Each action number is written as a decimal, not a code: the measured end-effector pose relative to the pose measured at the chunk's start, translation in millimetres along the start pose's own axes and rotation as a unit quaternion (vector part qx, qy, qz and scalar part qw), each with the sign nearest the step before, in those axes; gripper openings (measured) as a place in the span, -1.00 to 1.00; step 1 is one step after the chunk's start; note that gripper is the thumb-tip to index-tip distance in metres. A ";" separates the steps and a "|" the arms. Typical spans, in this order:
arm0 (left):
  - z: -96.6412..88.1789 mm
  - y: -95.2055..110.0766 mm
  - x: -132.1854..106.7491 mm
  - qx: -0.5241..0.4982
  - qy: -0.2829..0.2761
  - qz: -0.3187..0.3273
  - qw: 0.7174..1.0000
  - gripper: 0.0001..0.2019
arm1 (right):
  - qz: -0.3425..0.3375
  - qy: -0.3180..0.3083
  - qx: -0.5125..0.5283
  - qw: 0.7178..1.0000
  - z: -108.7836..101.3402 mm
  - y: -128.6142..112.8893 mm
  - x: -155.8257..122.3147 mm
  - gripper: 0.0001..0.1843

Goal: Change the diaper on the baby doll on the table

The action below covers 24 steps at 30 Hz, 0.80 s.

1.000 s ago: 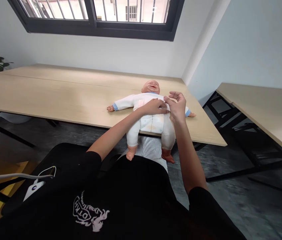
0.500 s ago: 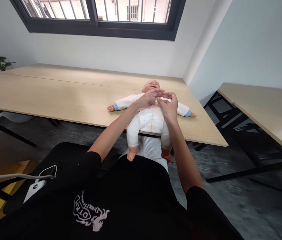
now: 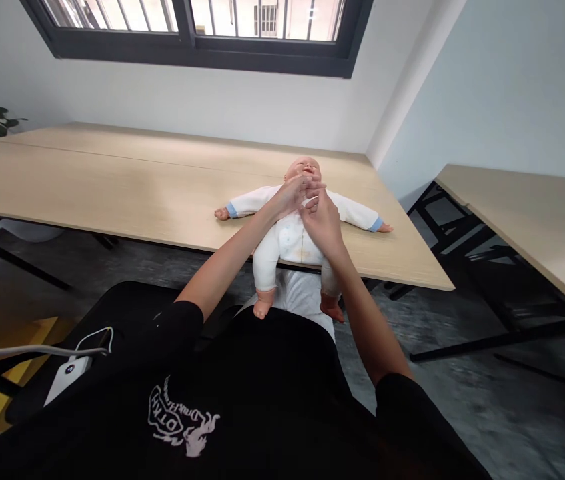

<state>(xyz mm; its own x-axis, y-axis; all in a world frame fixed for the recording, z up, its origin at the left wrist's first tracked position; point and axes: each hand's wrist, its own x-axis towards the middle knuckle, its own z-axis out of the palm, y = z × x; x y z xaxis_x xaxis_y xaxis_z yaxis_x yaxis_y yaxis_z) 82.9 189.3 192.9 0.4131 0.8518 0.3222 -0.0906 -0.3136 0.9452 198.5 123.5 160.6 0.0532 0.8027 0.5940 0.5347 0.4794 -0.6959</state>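
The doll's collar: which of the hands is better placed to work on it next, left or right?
Probably the left hand: its fingertips already lie at the neck of the doll, just under the chin. The right hand sits lower, over the chest of the white suit, so it would have to move upward first.

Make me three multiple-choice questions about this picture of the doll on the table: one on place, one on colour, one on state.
1. Where are the hands?
A. at the doll's collar
B. at its feet
C. on the plant

2. What colour are the sleeve cuffs?
A. red
B. blue
C. green

3. How does the doll lie?
A. face down
B. sitting up
C. on its back, legs over the table edge

Answers:
1 A: left hand and right hand meet under the chin of the doll.
2 B: cuffs are blue.
3 C: face up, legs hang past the table edge.
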 end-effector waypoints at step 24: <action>-77.3 -31.7 -102.6 0.533 0.008 -0.094 0.841 -0.75 | 0.104 -0.013 0.116 0.988 -40.5 30.5 -55.6 -0.36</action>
<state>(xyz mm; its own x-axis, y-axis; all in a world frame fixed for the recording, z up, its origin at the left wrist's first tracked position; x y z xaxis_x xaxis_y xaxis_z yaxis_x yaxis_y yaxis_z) -26.6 144.4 133.9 0.3167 0.9310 0.1813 0.8416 -0.3640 0.3991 245.9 79.1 122.7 0.1176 0.8997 0.4205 0.3074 0.3696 -0.8769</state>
